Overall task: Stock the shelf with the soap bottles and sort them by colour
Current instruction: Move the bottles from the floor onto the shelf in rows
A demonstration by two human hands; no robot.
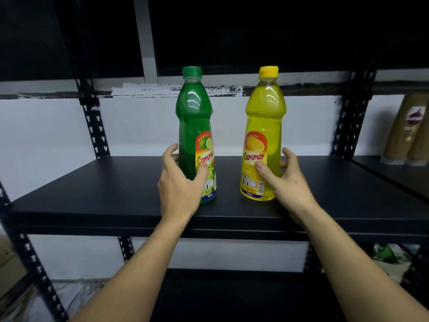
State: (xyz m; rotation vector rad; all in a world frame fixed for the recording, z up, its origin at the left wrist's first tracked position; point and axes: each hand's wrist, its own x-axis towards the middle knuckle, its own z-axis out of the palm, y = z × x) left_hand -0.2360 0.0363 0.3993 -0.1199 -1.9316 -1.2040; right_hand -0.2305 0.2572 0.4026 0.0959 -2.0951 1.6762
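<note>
Upright on black shelf [92, 194], nr front edge, apart: green bottle [193, 126] & yellow bottle [263, 135]. L hand [178, 187] grip curled round green bottle; R hand [285, 182] grip round yellow bottle, thumbs on labels.

On my feed the green soap bottle [193, 126] showed deep green under a matching green cap [192, 72]. The yellow soap bottle [264, 126] was bright lemon yellow under a yellow cap [268, 71]. Each label carried an orange-red arch, red lettering and a blue band at the foot, with a pale lime pictured on the green bottle's label [206, 145] and a lemon on the yellow bottle's label [254, 145]. The shelf board [92, 196] read matt black to its front edge. The uprights [92, 122] were black, patterned with keyhole slots. Behind, I saw a white wall [46, 135]. Past the right edge stood tan stacks [406, 131] bearing a dark red emblem.
</note>
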